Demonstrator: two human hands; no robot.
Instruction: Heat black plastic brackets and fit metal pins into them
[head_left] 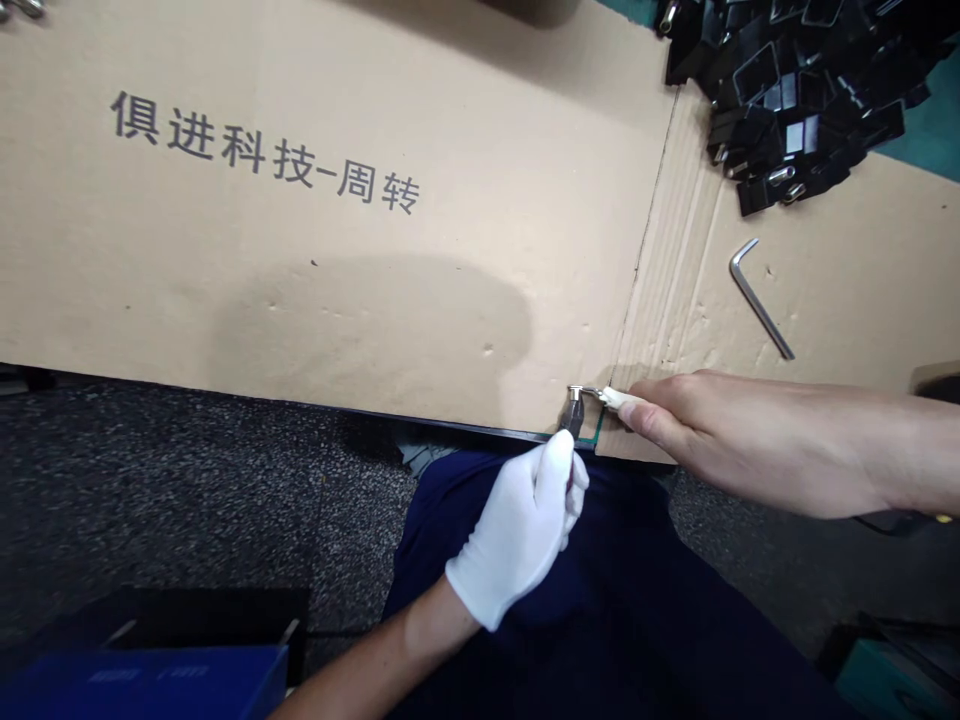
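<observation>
At the cardboard's near edge: a gloved left hand (517,530) is pinching a small black clamp (574,415) onto the rim of a thin green-edged pane (570,438), which is lying under the cardboard sheet (375,300) and showing only as a sliver; it seems to be glass, though the view is too narrow to be sure.

Left hand: the fingers and thumb are closed around the clamp, and the white glove is hiding how firmly they are pressing.

Right hand: bare (720,440), it is clamping the white sleeve of a short hex key (611,398) between thumb and forefinger, with the key's metal end meeting a silver bolt head (577,393) on the clamp.

Between the hands: they are working close together, almost touching, and are joined only through the key and clamp.

Around them: a loose steel hex key (757,295) is lying on the cardboard, and a heap of black clips (795,100) is sitting at its far corner.

Risks: the key could slip from the bolt head if it is pressed off-line, rounding the socket. The glove could let the clamp twist under turning force. Too much torque could chip the pane's exposed edge.
</observation>
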